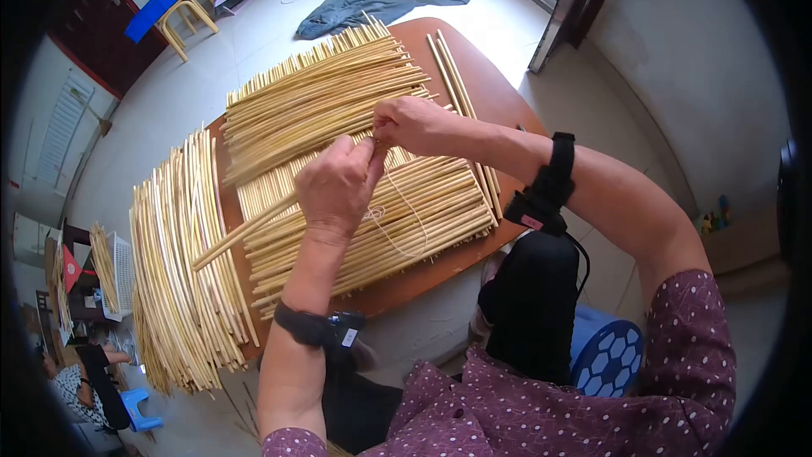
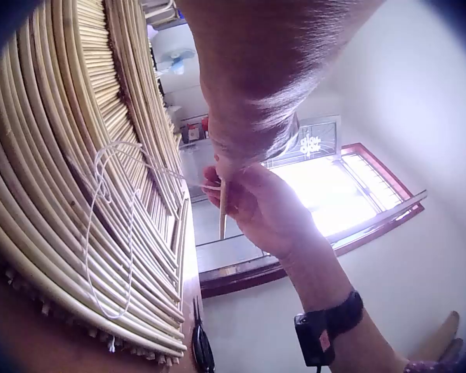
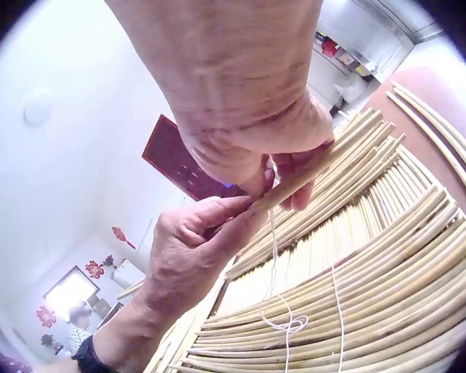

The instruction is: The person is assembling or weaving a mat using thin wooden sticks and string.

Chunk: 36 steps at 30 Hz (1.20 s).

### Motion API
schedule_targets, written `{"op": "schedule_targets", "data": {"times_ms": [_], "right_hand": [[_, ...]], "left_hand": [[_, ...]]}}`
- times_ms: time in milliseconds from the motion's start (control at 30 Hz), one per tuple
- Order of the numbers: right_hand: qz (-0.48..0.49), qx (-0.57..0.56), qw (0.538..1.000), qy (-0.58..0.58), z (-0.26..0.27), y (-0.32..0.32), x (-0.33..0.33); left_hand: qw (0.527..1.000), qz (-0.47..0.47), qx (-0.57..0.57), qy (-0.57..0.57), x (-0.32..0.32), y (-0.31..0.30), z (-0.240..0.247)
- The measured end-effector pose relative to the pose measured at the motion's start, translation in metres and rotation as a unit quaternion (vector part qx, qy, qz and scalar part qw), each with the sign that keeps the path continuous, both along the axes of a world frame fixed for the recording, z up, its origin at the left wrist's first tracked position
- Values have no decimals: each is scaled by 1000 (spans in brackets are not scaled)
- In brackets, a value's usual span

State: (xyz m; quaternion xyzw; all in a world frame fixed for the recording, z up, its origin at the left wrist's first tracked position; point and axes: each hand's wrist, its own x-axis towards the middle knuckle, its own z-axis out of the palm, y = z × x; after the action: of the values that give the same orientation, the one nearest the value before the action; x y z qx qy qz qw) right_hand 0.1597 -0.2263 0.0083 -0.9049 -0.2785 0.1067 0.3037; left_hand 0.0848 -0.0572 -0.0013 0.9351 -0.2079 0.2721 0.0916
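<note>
Over a brown table (image 1: 499, 101) heaped with pale yellow sticks, my left hand (image 1: 342, 182) grips one long stick (image 1: 245, 233) that slants down to the left. My right hand (image 1: 406, 123) meets it at the stick's upper end and pinches a thin white string (image 1: 397, 211) against the tip. In the right wrist view the string (image 3: 275, 272) hangs from that pinch on the stick (image 3: 310, 175) and loops onto a flat row of sticks (image 3: 373, 264) below. The left wrist view shows the right hand (image 2: 256, 206) round the stick (image 2: 223, 210), with the string (image 2: 116, 233) lying over the row.
A fanned stick pile (image 1: 321, 93) lies at the table's far side and another stick pile (image 1: 182, 262) overhangs its left edge. On the floor are a grey-blue cloth (image 1: 364, 7), a yellow stool (image 1: 173, 8) and a blue plastic stool (image 1: 605, 355). A person (image 1: 80, 377) sits at the lower left.
</note>
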Motion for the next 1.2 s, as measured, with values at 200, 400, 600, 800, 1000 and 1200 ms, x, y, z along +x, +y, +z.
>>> {"op": "schedule_targets", "data": {"times_ms": [200,400,600,800,1000,1200], "right_hand": [[-36,-12,996,-82,-7,22,-4],[-181,-42,966,-177,-7,38,56],[-156,260,940,158,47,-1,97],[-366,472,796,101,68,-79,195],[-418,410,801,-127,92,-145,195],[63,150,986,28,30,-64,104]], "left_hand": [[999,32,-11,-3,3,6,1],[998,-50,17,22,-13,-17,5],[998,-22,-41,31,6,11,-5],[994,-28,-102,19,16,14,-14],[993,-74,-51,77,19,15,-30],[995,-63,-15,77,18,12,-27]]}}
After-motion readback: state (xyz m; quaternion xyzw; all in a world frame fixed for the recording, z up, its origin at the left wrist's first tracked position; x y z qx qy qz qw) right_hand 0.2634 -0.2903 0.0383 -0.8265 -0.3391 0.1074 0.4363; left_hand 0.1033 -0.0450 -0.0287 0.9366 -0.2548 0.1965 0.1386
